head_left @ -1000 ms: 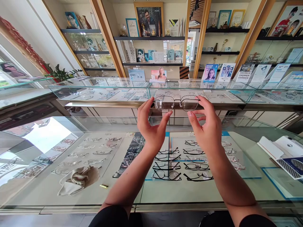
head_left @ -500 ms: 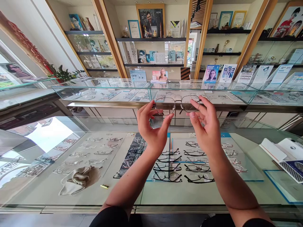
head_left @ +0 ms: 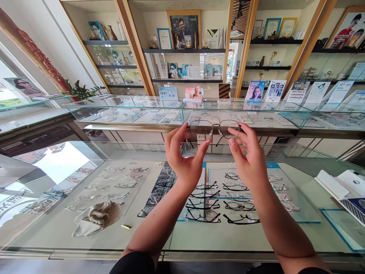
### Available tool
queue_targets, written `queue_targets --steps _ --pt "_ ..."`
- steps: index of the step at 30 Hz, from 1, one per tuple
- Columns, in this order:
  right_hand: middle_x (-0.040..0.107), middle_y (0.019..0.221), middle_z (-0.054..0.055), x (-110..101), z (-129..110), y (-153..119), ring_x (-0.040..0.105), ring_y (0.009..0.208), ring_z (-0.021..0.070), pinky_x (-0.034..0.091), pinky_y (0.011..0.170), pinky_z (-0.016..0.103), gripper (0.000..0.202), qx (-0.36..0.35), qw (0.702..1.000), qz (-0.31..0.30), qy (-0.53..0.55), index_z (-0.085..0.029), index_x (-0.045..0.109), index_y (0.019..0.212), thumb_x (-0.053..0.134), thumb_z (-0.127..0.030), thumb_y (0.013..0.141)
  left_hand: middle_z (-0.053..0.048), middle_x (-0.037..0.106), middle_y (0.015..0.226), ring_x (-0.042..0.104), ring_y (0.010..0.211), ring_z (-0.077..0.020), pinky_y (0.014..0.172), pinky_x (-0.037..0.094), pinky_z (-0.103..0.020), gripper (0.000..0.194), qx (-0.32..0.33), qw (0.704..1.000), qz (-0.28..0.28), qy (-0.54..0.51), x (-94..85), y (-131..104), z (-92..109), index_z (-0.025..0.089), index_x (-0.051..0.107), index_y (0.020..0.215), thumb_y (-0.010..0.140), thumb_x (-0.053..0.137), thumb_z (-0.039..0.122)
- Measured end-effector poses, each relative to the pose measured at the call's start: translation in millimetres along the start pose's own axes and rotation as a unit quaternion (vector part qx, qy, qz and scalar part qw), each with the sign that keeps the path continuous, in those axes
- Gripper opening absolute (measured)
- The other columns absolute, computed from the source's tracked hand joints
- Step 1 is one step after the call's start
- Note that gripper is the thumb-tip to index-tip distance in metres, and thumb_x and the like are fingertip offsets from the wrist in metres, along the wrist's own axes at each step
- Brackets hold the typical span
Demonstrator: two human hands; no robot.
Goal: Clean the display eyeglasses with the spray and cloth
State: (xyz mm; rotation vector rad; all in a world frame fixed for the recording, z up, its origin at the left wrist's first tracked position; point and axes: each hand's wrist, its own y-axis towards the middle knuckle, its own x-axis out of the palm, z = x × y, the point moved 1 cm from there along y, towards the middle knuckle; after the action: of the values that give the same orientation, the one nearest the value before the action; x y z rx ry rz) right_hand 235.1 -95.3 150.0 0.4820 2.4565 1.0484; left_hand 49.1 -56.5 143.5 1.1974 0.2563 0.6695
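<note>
A pair of thin dark-rimmed eyeglasses (head_left: pixel 216 125) is held up above the glass counter, lenses facing me. My left hand (head_left: pixel 185 156) grips its left end, index finger at the outer rim and thumb near the lower edge of the lens. At the opposite end, my right hand (head_left: pixel 248 152) pinches the frame, with the index finger by the hinge and the thumb below the lens. The temple arms point away and downward. Under my forearms lie rows of dark-framed glasses (head_left: pixel 203 215) on a display board.
A crumpled beige cloth (head_left: pixel 98 219) and a small yellow-green piece (head_left: pixel 126 227) lie left on the counter (head_left: pixel 151 241). An open white case (head_left: pixel 339 184) and a blue-edged tray (head_left: pixel 342 228) are at right. Another glass showcase (head_left: pixel 128 125) stands beyond.
The eyeglasses have shifted slightly down and tilted a little in both hands, so a temple arm shows below the left lens. My camera view has moved slightly too.
</note>
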Motion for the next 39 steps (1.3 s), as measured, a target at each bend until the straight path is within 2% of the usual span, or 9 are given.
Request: queue_targets --steps 10,13,16,20,25,28,32,36,39 --pt "0.076 0.158 0.013 3 4 1 0.085 0.118 0.0290 0.072 0.094 0.048 0.053 0.028 0.999 -0.030 0.034 -0.034 0.051 0.164 0.061 -0.049 0.114 -0.008 0.076 0.129 0.074 0.109 -0.0248 0.096 0.063 -0.041 0.064 0.080 0.996 0.023 0.018 -2.9 2 1 0.028 0.072 0.150 0.090 0.096 0.035" --pt "0.077 0.155 0.013 3 5 1 0.084 0.114 0.0287 0.072 0.090 0.047 0.052 0.014 1.000 -0.013 0.022 -0.034 0.053 0.162 0.063 -0.048 0.114 -0.008 0.078 0.133 0.076 0.114 -0.0265 0.101 0.063 -0.042 0.065 0.087 0.996 0.018 0.008 -2.0 4 -3 0.029 0.072 0.151 0.090 0.096 0.034" --pt "0.076 0.153 0.014 4 4 2 0.083 0.109 0.0281 0.072 0.085 0.046 0.051 -0.020 0.999 0.030 -0.010 -0.033 0.056 0.160 0.066 -0.046 0.112 -0.009 0.080 0.136 0.076 0.122 -0.0287 0.104 0.063 -0.044 0.062 0.093 0.996 0.009 -0.002 0.0 7 -9 0.029 0.072 0.150 0.092 0.094 0.035" --pt "0.071 0.152 0.016 6 3 2 0.081 0.112 0.0292 0.071 0.079 0.045 0.049 -0.066 0.994 0.073 -0.039 -0.032 0.057 0.159 0.066 -0.042 0.112 -0.008 0.080 0.142 0.076 0.131 -0.0297 0.107 0.064 -0.045 0.064 0.091 0.996 -0.003 -0.022 1.8 8 -14 0.030 0.070 0.153 0.093 0.092 0.030" --pt "0.068 0.158 0.015 8 4 1 0.081 0.116 0.0311 0.072 0.077 0.045 0.052 -0.093 0.990 0.087 -0.054 -0.034 0.054 0.163 0.064 -0.041 0.113 -0.008 0.079 0.148 0.075 0.138 -0.0302 0.113 0.063 -0.046 0.067 0.072 0.996 -0.020 -0.050 4.3 5 -21 0.030 0.068 0.155 0.092 0.093 0.028" --pt "0.069 0.157 0.014 9 2 0 0.080 0.116 0.0309 0.072 0.080 0.045 0.053 -0.120 0.985 0.110 -0.066 -0.036 0.055 0.163 0.067 -0.037 0.112 -0.008 0.077 0.149 0.075 0.140 -0.0296 0.110 0.065 -0.043 0.067 0.027 0.995 -0.046 -0.087 9.1 3 -31 0.030 0.067 0.155 0.093 0.093 0.032" --pt "0.068 0.156 0.014 8 -1 -1 0.079 0.112 0.0303 0.072 0.091 0.052 0.053 -0.148 0.978 0.129 -0.074 -0.037 0.057 0.161 0.071 -0.032 0.110 -0.009 0.075 0.153 0.075 0.139 -0.0286 0.111 0.065 -0.041 0.067 -0.019 0.987 -0.074 -0.139 15.3 0 -43 0.030 0.066 0.155 0.094 0.093 0.037" --pt "0.069 0.155 0.013 9 0 -1 0.078 0.112 0.0307 0.072 0.093 0.053 0.057 -0.143 0.979 0.133 -0.059 -0.037 0.057 0.162 0.073 -0.035 0.108 -0.009 0.075 0.152 0.075 0.140 -0.0285 0.112 0.065 -0.041 0.066 -0.023 0.987 -0.072 -0.143 14.8 0 -42 0.030 0.067 0.155 0.094 0.093 0.037" --pt "0.069 0.156 0.014 8 5 2 0.079 0.118 0.0314 0.071 0.091 0.051 0.055 -0.105 0.987 0.116 0.020 -0.036 0.060 0.161 0.072 -0.041 0.108 -0.009 0.077 0.148 0.075 0.138 -0.0283 0.106 0.066 -0.040 0.065 0.011 0.994 -0.043 -0.099 10.2 1 -34 0.030 0.068 0.153 0.094 0.093 0.035"
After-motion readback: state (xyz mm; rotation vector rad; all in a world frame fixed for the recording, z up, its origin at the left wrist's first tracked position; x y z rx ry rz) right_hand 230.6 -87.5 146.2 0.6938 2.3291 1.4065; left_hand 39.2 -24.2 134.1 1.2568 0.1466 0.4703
